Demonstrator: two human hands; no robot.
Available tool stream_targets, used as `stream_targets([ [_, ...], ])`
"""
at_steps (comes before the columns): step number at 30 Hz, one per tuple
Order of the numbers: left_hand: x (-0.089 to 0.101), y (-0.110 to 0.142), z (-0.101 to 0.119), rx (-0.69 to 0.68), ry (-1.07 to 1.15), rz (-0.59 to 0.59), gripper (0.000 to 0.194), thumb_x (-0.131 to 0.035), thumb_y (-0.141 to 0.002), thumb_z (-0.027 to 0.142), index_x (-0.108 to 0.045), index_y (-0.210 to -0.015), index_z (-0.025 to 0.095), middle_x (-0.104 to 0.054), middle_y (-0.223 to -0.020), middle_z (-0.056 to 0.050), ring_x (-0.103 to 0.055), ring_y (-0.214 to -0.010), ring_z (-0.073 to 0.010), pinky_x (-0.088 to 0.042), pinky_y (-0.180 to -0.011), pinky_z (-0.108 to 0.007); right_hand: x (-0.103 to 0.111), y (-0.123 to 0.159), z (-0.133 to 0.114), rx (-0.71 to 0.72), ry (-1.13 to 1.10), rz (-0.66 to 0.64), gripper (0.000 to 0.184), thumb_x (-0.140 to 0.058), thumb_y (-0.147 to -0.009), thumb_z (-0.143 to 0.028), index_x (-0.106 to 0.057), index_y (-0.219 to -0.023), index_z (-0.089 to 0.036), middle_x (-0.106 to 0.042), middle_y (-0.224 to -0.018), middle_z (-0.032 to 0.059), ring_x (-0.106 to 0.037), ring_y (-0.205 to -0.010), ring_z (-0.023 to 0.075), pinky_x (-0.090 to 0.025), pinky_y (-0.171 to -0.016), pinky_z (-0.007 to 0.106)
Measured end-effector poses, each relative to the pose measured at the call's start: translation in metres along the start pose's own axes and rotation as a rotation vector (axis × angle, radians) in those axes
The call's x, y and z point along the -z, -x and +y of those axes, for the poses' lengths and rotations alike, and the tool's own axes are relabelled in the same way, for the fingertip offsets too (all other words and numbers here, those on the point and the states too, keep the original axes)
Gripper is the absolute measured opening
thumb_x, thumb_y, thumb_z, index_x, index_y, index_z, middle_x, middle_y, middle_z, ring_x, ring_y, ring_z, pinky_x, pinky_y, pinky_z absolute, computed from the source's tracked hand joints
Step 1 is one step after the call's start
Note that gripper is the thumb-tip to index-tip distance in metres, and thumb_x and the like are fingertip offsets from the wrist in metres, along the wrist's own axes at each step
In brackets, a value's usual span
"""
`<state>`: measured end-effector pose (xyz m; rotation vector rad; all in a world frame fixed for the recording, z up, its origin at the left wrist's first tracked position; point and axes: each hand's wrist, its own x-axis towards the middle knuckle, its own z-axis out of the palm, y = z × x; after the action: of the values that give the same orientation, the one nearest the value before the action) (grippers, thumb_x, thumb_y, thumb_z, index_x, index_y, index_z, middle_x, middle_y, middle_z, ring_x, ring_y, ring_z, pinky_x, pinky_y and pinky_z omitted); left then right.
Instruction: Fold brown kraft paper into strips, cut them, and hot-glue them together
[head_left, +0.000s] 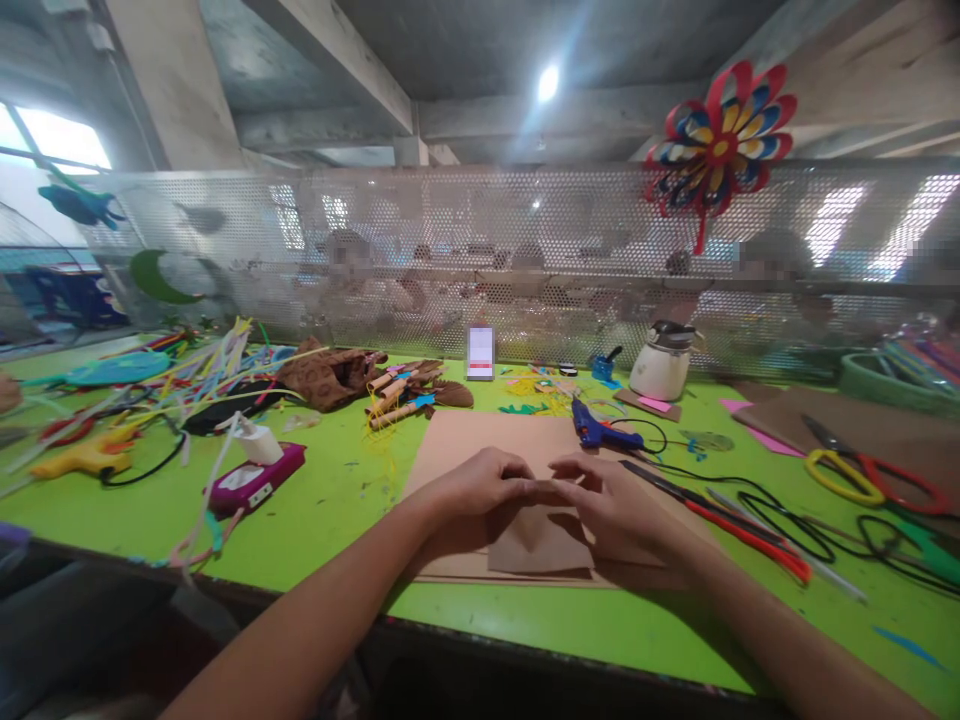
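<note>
Both hands meet over a small piece of brown paper (541,540) on top of a larger brown cardboard sheet (450,440). My left hand (491,482) pinches the paper's far edge between thumb and fingers. From the other side, my right hand (606,497) grips the same edge with thumb and fingertips. The edge between the hands looks folded or rolled, and the near part of the paper lies toward me. Just beyond my right hand lies a blue glue gun (600,430). Red-handled scissors (750,530) rest to the right of that hand.
On the left are a purple power strip (259,480) with a white plug, a yellow glue gun (90,455) and colourful strips (225,365). Rolled brown tubes (394,395) and a phone (480,353) stand farther back. At right are a white jug (661,362), yellow-and-red scissors (862,480) and black cable (795,530).
</note>
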<state>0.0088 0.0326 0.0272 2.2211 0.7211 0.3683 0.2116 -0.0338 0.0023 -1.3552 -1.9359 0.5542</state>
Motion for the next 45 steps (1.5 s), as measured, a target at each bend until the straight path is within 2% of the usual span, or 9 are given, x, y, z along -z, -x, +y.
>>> stream_targets([
  [3,-0.003,0.001,0.003,-0.081,-0.089,0.032,0.028,-0.051,-0.085,0.034,-0.068,-0.091,0.013,-0.067,-0.083,-0.004,-0.054,-0.075,-0.0139,-0.04,-0.07,-0.023,0.002,-0.001,-0.007,-0.077,-0.078,-0.086,0.029,-0.048,-0.087,-0.037,-0.067,-0.082,-0.015,-0.068,-0.078,0.0049,-0.059,-0.071,0.0167,-0.045,-0.061,0.026],
  [8,-0.007,0.001,0.002,-0.105,-0.202,0.093,0.024,-0.052,-0.084,0.03,-0.069,-0.094,0.016,-0.068,-0.089,-0.004,-0.057,-0.079,-0.015,-0.042,-0.074,-0.024,0.002,0.001,-0.016,-0.092,-0.086,-0.016,0.027,-0.055,-0.081,-0.037,-0.068,-0.073,-0.015,-0.067,-0.07,0.0028,-0.056,-0.065,0.0152,-0.042,-0.056,0.023],
  [10,-0.007,0.001,0.001,-0.103,-0.208,0.084,0.024,-0.053,-0.084,0.03,-0.069,-0.095,0.015,-0.069,-0.089,-0.004,-0.058,-0.079,-0.0152,-0.042,-0.074,-0.024,0.002,0.003,-0.015,-0.06,-0.073,-0.037,0.028,-0.053,-0.083,-0.036,-0.068,-0.071,-0.015,-0.065,-0.067,0.002,-0.054,-0.063,0.0143,-0.04,-0.054,0.022],
  [13,-0.005,0.001,-0.001,-0.087,-0.17,0.047,0.025,-0.053,-0.083,0.029,-0.069,-0.096,0.014,-0.069,-0.09,-0.005,-0.058,-0.079,-0.0151,-0.042,-0.073,-0.023,0.001,0.005,-0.011,-0.018,-0.04,-0.069,0.025,-0.051,-0.083,-0.031,-0.068,-0.072,-0.015,-0.064,-0.066,0.0012,-0.053,-0.061,0.0133,-0.038,-0.053,0.022],
  [19,-0.003,0.003,-0.004,-0.032,-0.063,-0.025,0.025,-0.051,-0.083,0.028,-0.069,-0.093,0.013,-0.069,-0.087,-0.004,-0.057,-0.076,-0.0146,-0.041,-0.069,-0.023,0.001,0.005,-0.009,-0.039,-0.018,-0.034,0.024,-0.051,-0.082,-0.029,-0.065,-0.069,-0.015,-0.063,-0.066,0.0005,-0.051,-0.061,0.0129,-0.038,-0.053,0.022],
  [27,-0.006,0.005,0.011,-0.012,-0.302,0.062,0.025,-0.052,-0.081,0.028,-0.071,-0.09,0.015,-0.069,-0.082,-0.005,-0.055,-0.073,-0.0162,-0.039,-0.064,-0.024,0.001,0.008,-0.015,0.038,0.046,-0.081,0.029,-0.046,-0.089,-0.035,-0.066,-0.078,-0.015,-0.067,-0.072,0.0015,-0.053,-0.063,0.0133,-0.037,-0.057,0.023],
  [35,-0.006,0.006,0.012,-0.105,-0.35,0.08,0.029,-0.049,-0.085,0.033,-0.071,-0.095,0.016,-0.069,-0.089,-0.006,-0.056,-0.079,-0.0174,-0.04,-0.072,-0.025,0.0,0.007,-0.016,0.086,0.079,-0.107,0.036,-0.043,-0.091,-0.039,-0.064,-0.074,-0.015,-0.064,-0.066,-0.0003,-0.049,-0.058,0.0115,-0.034,-0.053,0.021],
  [40,0.001,0.015,0.008,-0.022,-0.247,0.038,0.029,-0.047,-0.084,0.031,-0.07,-0.083,0.014,-0.064,-0.074,-0.002,-0.051,-0.066,-0.0134,-0.035,-0.058,-0.022,-0.002,0.006,-0.017,0.053,0.047,-0.111,0.041,-0.041,-0.092,-0.04,-0.059,-0.066,-0.014,-0.057,-0.06,-0.0015,-0.045,-0.055,0.0098,-0.03,-0.049,0.02],
  [45,-0.005,0.024,0.007,0.026,-0.226,0.103,0.034,-0.045,-0.084,0.034,-0.066,-0.07,0.011,-0.052,-0.062,0.001,-0.04,-0.057,-0.01,-0.027,-0.049,-0.022,0.0,0.006,-0.016,0.068,0.134,-0.104,0.038,-0.042,-0.091,-0.039,-0.058,-0.066,-0.014,-0.058,-0.062,-0.0005,-0.047,-0.056,0.0102,-0.03,-0.05,0.021],
])
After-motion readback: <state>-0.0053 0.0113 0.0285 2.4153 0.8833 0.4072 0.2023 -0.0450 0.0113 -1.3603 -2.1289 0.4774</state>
